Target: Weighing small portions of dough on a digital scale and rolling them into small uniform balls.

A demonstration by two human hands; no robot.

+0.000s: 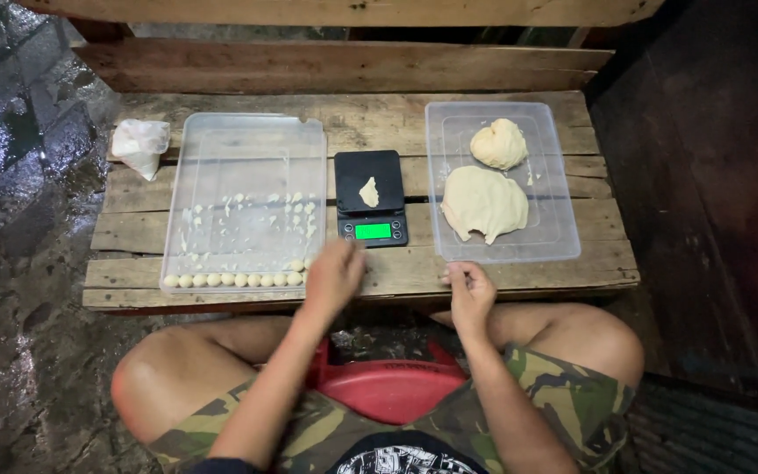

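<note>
Over tray (247, 158), hands (335, 276) loosely curled

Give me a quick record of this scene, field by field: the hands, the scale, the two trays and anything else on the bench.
left hand: over the near right corner of the left tray, by the dough balls
right hand: at the bench edge, fingers pinched; contents unclear
scale: black, green lit display, small dough piece on it
left tray: clear plastic, row of small dough balls along near edge
right tray: two big dough lumps
white bag: far left of wooden bench
</note>
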